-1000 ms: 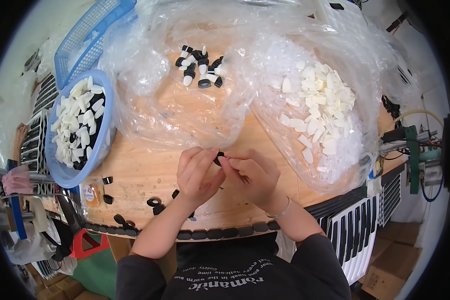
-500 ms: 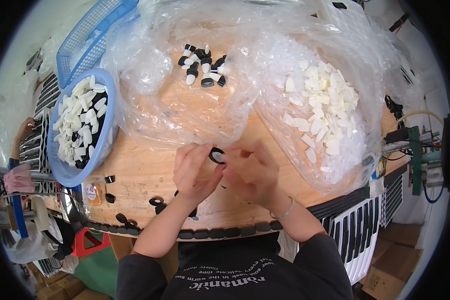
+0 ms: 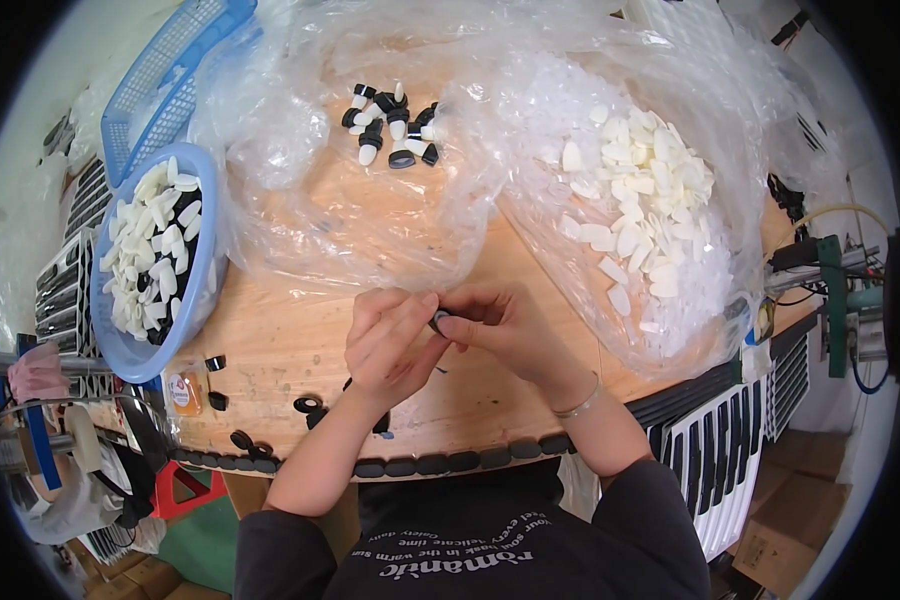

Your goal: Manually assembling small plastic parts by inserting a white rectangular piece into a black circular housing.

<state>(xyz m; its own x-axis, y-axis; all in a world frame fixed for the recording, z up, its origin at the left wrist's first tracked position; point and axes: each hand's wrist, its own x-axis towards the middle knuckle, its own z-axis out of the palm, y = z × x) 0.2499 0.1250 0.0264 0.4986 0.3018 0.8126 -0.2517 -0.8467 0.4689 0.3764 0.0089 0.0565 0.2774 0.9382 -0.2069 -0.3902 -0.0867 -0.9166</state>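
Between my two hands is a small black round cap (image 3: 439, 321), mostly hidden by my fingers. My left hand (image 3: 385, 340) is closed on its left side. My right hand (image 3: 505, 330) pinches the cap from the right, thumb lying across it. Both hands are over the wooden table (image 3: 470, 400), close to its near edge. Beyond them, a group of black caps with white pieces in them (image 3: 397, 125) lies on the wood. To the right, a pile of loose white oval pieces (image 3: 640, 190) rests on clear plastic sheeting (image 3: 570, 280).
At the left stands a blue basin (image 3: 210, 290) holding white and black pieces, with a blue mesh basket (image 3: 170, 80) behind it. Black pieces (image 3: 430, 464) line the near table edge. Loose black caps (image 3: 310, 407) lie near my left forearm. Racks of black strips (image 3: 715, 470) stand at right.
My right hand has come in from the right and now grips the cap, covering the white disc that showed in it before. A person's hand at the far left has left the view.
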